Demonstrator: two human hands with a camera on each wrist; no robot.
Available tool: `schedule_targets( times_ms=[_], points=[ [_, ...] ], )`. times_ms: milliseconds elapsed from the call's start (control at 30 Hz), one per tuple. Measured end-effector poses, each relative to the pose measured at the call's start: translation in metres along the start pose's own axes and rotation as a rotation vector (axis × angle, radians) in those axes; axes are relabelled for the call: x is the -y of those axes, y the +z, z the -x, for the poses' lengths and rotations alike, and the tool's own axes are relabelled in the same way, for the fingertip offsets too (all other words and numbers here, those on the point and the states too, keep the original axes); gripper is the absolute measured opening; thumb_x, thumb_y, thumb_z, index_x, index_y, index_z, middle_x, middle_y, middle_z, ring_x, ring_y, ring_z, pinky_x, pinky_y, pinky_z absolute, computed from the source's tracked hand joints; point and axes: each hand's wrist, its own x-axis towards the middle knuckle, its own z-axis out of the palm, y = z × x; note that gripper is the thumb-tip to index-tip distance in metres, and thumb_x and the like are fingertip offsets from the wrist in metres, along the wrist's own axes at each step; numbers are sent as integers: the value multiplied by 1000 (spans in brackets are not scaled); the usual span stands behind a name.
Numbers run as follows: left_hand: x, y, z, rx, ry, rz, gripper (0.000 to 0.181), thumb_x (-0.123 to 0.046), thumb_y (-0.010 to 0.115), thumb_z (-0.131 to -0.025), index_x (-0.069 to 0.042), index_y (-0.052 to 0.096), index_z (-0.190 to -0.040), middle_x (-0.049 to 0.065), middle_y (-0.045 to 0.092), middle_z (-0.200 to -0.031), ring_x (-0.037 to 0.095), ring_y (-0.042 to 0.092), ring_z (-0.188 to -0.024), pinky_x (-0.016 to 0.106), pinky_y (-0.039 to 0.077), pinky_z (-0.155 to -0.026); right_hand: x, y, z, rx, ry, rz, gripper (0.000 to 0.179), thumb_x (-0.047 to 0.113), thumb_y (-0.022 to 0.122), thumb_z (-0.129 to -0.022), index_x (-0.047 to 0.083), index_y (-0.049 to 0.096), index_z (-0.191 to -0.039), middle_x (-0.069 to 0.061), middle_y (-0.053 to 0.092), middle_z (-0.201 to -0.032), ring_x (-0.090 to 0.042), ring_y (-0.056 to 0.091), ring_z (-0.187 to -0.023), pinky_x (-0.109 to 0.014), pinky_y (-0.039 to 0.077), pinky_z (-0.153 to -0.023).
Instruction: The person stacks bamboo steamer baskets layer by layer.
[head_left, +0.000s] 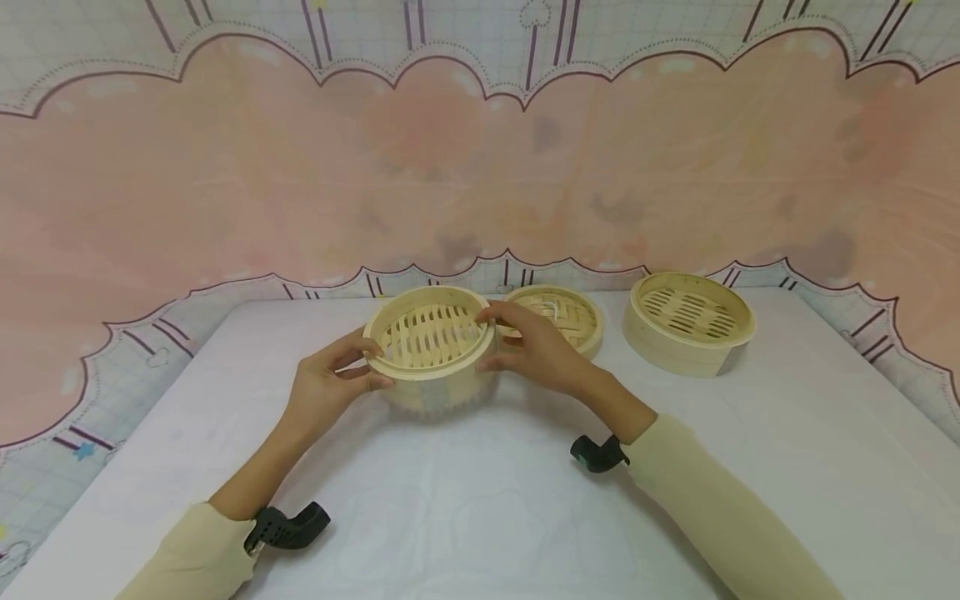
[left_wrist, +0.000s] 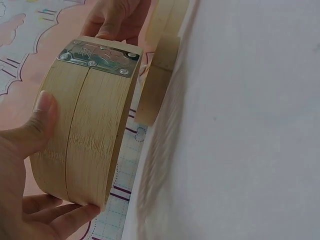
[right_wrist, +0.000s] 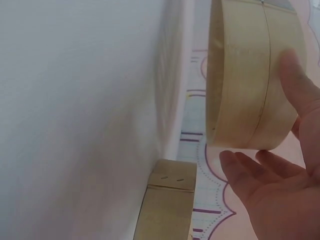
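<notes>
A round bamboo steamer basket (head_left: pixel 431 387) with a slatted base is held between both hands over the white table. My left hand (head_left: pixel 330 371) grips its left side, thumb on the outer wall and fingers at the rim. On the opposite side my right hand (head_left: pixel 543 350) holds it, a finger over the rim and the thumb against the wall. The left wrist view shows a riveted metal plate (left_wrist: pixel 97 57) on the basket's wall, and a gap between basket and table. A woven bamboo lid (head_left: pixel 581 321) lies behind the right hand, partly hidden by it.
A second bamboo steamer basket (head_left: pixel 675 354) stands at the back right of the white table (head_left: pixel 450 517). Behind the table hangs a patterned pink cloth (head_left: pixel 420 183). Black wrist cameras sit on both forearms.
</notes>
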Motion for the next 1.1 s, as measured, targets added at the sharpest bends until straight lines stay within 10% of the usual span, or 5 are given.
schedule_targets(
  times_ms=[533, 1100],
  points=[
    [-10, 17, 13, 84, 22, 101, 32, 2, 81, -71, 3, 63, -98, 18, 44, -142, 36, 57, -113, 30, 55, -80, 6, -12, 33, 34, 46, -145, 49, 13, 83, -73, 5, 52, -111, -7, 28, -152, -20, 23, -141, -33, 44, -100],
    [-11, 40, 22, 142, 135, 92, 30, 1, 83, -69, -3, 66, -94, 17, 50, -138, 29, 43, -130, 32, 52, -88, 4, -21, 69, 71, 65, -39, 52, 20, 85, -70, 13, 46, -105, -13, 23, -153, -31, 38, -133, -32, 47, -97]
  ],
)
